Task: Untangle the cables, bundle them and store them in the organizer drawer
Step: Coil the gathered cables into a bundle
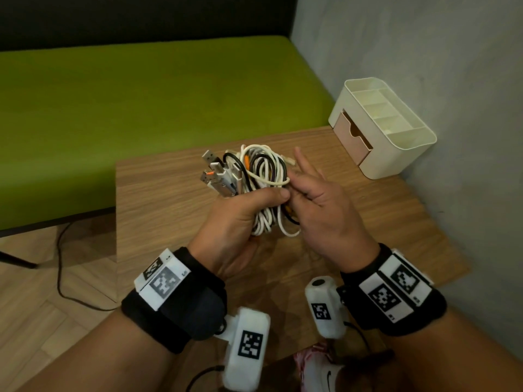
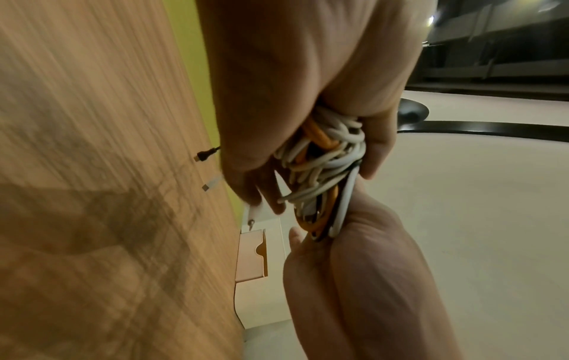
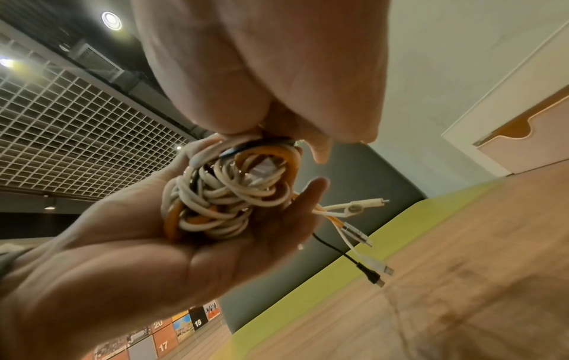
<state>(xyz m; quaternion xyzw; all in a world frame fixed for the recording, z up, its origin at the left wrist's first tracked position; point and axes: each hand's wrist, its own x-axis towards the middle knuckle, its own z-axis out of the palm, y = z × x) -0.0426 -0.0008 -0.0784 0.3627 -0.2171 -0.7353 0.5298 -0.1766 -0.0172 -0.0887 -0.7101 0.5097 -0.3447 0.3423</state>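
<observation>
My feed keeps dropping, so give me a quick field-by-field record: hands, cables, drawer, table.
left hand: grips the cable bundle, thumb across it
right hand: thumb and a finger pinch cable at the bundle's side, other fingers spread
cable bundle: white, black and orange coils, held above the table; plugs stick out to the left
organizer: at the table's far right corner by the wall
drawer: pink, pulled partly open, contents not visible
table: wooden, beside a green bench

I am holding my left hand [image 1: 240, 222] palm up, fingers and thumb curling closed, while my right hand [image 1: 325, 210] is pinching beside it, index finger [image 1: 301, 161] pointing out straight.
</observation>
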